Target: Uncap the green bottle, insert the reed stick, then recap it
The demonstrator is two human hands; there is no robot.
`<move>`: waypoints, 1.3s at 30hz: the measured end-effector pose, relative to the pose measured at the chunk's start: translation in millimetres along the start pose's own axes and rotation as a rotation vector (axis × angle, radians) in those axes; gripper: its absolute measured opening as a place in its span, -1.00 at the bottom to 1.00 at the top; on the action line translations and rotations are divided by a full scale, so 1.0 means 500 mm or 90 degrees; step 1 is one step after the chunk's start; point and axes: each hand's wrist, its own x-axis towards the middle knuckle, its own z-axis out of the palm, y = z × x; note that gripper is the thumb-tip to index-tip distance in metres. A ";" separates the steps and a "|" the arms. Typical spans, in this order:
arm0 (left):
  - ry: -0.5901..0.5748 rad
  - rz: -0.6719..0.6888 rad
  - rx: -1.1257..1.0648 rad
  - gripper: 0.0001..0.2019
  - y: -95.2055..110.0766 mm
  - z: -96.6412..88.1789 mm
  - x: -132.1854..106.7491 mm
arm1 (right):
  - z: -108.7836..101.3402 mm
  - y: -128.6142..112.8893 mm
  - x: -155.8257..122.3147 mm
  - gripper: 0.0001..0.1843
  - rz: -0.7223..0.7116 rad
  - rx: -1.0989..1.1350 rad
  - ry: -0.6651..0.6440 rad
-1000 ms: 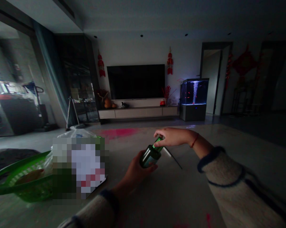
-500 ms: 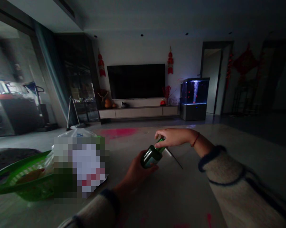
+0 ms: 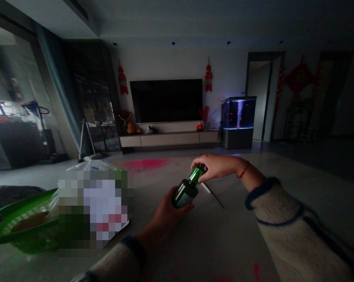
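The left hand (image 3: 168, 216) is clenched around the body of a green glass bottle (image 3: 186, 192), which is held above the table and tilted, with its neck rising toward the upper right. The right hand (image 3: 216, 166) arches over the top, its fingertips (image 3: 201, 166) gripping the narrow neck. Whether the bottle has a cap is hard to make out, and its smooth, glossy shoulder catches streaks of light. A red string bracelet (image 3: 244, 170) circles the right wrist, and both cuffs end in fuzzy cream knit sleeves (image 3: 294, 231) with navy trim.

Just beyond the bottle, a thin dark rod (image 3: 214, 196) with a pale end lies on the smooth, pale tabletop (image 3: 212, 244), which has a pink smear (image 3: 141, 164). To the left sit a woven-looking green plastic basket (image 3: 24, 231) and a crinkled plastic bag (image 3: 91, 165), partly hidden by a pixelated patch (image 3: 91, 211) that obscures whatever lies there. Beyond, in dim light, are a wall-mounted television (image 3: 165, 101) and a glowing aquarium (image 3: 238, 113).
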 end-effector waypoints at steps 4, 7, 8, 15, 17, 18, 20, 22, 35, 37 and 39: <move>-0.001 -0.018 -0.025 -0.48 0.004 -0.004 0.000 | -0.007 0.013 -0.006 -0.61 0.022 0.003 0.029; 0.010 -0.039 -0.025 -0.48 0.009 -0.007 0.001 | -0.009 0.026 -0.008 -0.61 0.043 -0.004 0.042; 0.014 -0.043 -0.023 -0.47 0.011 -0.008 0.002 | -0.009 0.030 -0.008 -0.60 0.047 -0.007 0.044; 0.024 -0.055 -0.021 -0.43 -0.001 -0.007 0.012 | -0.008 0.041 -0.008 -0.60 0.077 -0.038 0.045; 0.032 -0.048 -0.018 -0.41 -0.010 -0.006 0.017 | -0.009 0.040 -0.010 -0.60 0.085 -0.037 0.041; 0.038 -0.042 -0.013 -0.40 -0.014 -0.006 0.018 | -0.009 0.039 -0.010 -0.61 0.087 -0.035 0.039; 0.048 -0.031 0.005 -0.38 -0.024 -0.005 0.022 | -0.010 0.039 -0.011 -0.61 0.091 -0.033 0.037; 0.054 -0.029 0.025 -0.37 -0.033 -0.004 0.023 | -0.010 0.039 -0.011 -0.61 0.094 -0.036 0.035; 0.013 -0.056 0.044 -0.30 -0.053 -0.004 0.028 | -0.013 0.042 -0.011 -0.60 0.104 -0.063 0.016; 0.003 -0.074 0.041 -0.27 -0.055 -0.005 0.031 | -0.012 0.044 -0.011 -0.61 0.107 -0.065 0.012; -0.001 -0.069 0.025 -0.22 -0.056 -0.007 0.033 | -0.011 0.045 -0.010 -0.61 0.105 -0.059 0.010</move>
